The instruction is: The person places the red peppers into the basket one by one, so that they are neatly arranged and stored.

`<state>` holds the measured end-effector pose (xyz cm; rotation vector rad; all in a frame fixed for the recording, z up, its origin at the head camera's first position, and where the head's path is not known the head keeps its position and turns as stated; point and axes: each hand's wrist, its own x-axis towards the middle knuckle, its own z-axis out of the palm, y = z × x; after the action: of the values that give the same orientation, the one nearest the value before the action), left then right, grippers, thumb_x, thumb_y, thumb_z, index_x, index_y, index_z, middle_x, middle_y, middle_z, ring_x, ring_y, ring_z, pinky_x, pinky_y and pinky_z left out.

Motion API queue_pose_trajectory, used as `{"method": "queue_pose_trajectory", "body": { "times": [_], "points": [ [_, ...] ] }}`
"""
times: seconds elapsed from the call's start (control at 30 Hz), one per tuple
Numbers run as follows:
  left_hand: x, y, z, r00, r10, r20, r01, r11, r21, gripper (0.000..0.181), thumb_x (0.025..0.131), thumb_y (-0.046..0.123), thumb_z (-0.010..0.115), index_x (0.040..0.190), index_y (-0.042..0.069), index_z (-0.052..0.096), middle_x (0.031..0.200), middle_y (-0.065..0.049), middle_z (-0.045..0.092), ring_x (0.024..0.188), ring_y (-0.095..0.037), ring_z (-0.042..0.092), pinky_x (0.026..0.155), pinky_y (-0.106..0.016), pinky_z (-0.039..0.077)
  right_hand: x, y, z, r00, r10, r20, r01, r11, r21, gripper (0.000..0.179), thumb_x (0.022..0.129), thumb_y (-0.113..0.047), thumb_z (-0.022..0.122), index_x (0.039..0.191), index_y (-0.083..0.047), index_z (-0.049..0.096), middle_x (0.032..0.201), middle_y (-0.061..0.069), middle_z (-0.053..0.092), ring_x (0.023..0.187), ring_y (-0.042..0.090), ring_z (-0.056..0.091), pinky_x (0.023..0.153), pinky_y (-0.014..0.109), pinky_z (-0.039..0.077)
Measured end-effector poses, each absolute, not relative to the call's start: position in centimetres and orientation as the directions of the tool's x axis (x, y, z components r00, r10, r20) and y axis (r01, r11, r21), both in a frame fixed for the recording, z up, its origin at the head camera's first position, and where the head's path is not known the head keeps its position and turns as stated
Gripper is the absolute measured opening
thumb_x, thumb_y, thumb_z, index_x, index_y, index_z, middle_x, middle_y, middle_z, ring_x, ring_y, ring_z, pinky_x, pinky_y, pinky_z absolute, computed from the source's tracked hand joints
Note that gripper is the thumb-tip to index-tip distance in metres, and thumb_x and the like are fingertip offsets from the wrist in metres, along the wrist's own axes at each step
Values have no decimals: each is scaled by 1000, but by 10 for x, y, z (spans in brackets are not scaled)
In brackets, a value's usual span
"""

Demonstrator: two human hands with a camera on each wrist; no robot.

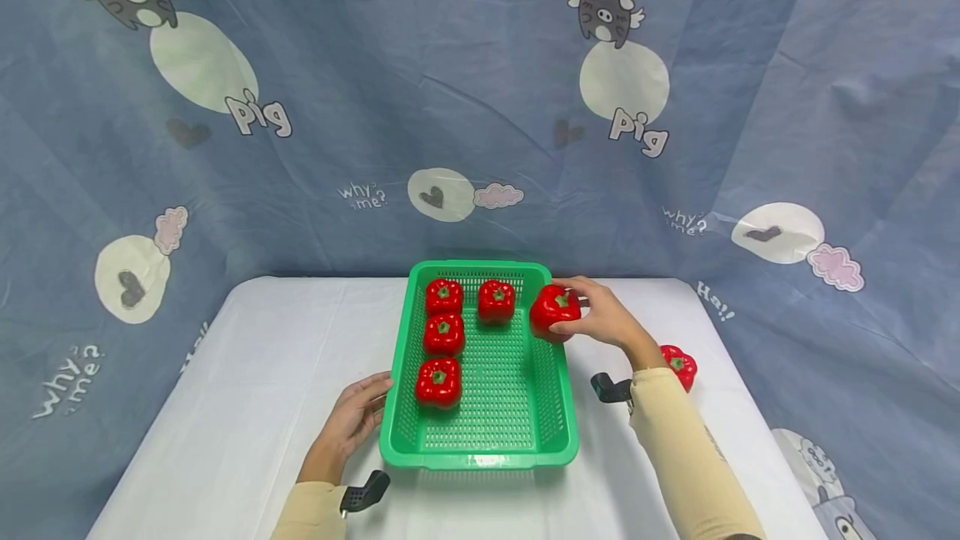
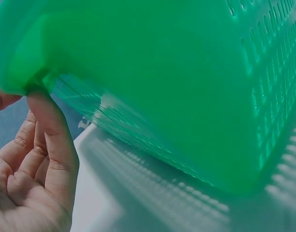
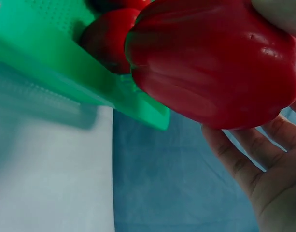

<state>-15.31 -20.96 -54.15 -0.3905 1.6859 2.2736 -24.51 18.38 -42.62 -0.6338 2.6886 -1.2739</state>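
A red bell pepper (image 1: 553, 313) is gripped by my right hand (image 1: 602, 315) over the basket's right rim. In the right wrist view that pepper (image 3: 215, 63) fills the upper part, with the fingers of the right hand (image 3: 263, 159) around its side. The green plastic basket (image 1: 480, 461) stands on the table, with three red peppers (image 1: 439, 382) in a column along its left side and another pepper (image 1: 496, 302) at the back. At the basket's left rim, my left hand (image 1: 356, 415) holds on; in the left wrist view its fingertips (image 2: 41, 101) pinch the rim from below.
One more red pepper (image 1: 678, 367) lies on the white table (image 1: 247, 390) at the right, partly hidden behind the right forearm. A blue printed cloth (image 1: 480, 107) hangs behind the table. Small black devices (image 1: 611, 388) sit at both wrists.
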Motion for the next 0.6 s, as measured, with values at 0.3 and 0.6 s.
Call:
{"method": "queue_pose_trajectory", "body": {
  "times": [0.3, 0.6],
  "points": [
    [-153, -210, -543, -926, 75, -371, -376, -290, 880, 37, 96, 11, 58, 128, -6, 51, 101, -2, 69, 91, -13, 68, 83, -30, 57, -257, 173, -433, -900, -431, 67, -323, 556, -766, 71, 73, -18, 81, 135, -1, 51, 126, 18, 55, 113, 39, 53, 81, 44, 57],
    [-152, -211, -540, -924, 78, -374, -380, -296, 877, 38, 96, 10, 58, 129, -7, 50, 101, -2, 68, 91, -13, 67, 83, -29, 57, -266, 166, -438, -891, -453, 33, -313, 560, -767, 73, 72, -17, 82, 137, -3, 51, 125, 17, 55, 115, 38, 52, 83, 43, 57]
  ]
}}
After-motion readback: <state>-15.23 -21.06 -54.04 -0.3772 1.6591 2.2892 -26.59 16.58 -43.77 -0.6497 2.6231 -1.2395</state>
